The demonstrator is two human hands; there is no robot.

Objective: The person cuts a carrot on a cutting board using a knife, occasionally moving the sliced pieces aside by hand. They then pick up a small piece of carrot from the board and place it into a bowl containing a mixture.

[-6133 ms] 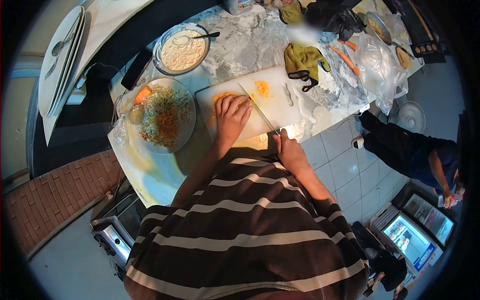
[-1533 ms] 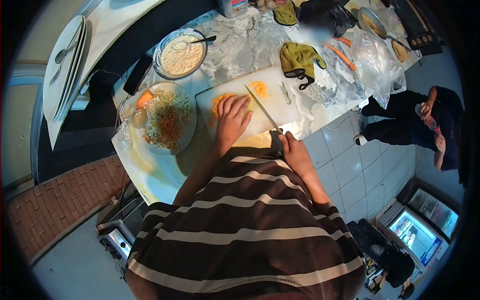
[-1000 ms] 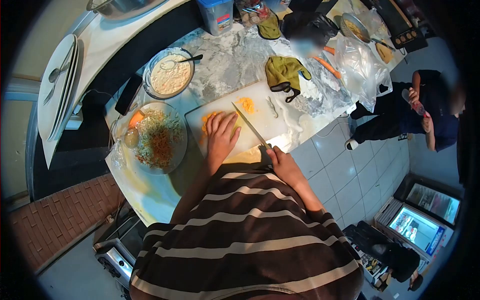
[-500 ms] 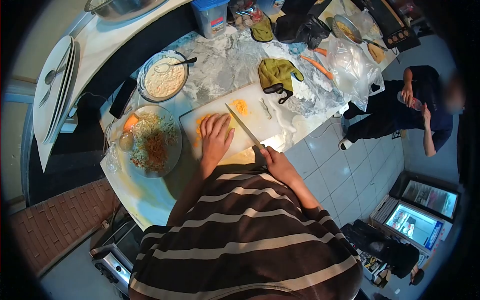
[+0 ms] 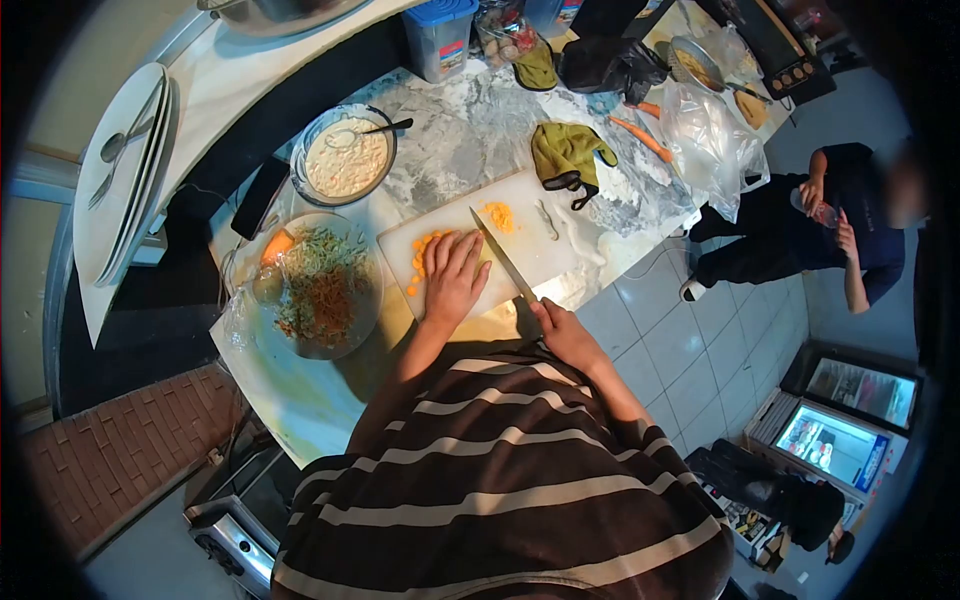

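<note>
My left hand (image 5: 452,280) lies flat with fingers spread on a white cutting board (image 5: 540,255), pressing down on orange carrot pieces (image 5: 425,258). My right hand (image 5: 560,330) grips the handle of a long knife (image 5: 500,255); its blade angles up across the board just right of my left fingers. A small heap of chopped carrot (image 5: 500,216) sits farther up the board, and pale peel strips (image 5: 548,218) lie to its right.
A glass plate of shredded vegetables (image 5: 320,285) is left of the board, a bowl of white mixture with a spoon (image 5: 345,160) behind it. A green cloth (image 5: 565,152), whole carrots (image 5: 640,138) and a plastic bag (image 5: 705,140) lie at the right. A person in dark clothes (image 5: 810,220) crouches on the tiled floor.
The view has shifted as my head moved. My left hand stays on the carrot and my right keeps the knife, its blade close beside my fingers. The person on the floor changed position.
</note>
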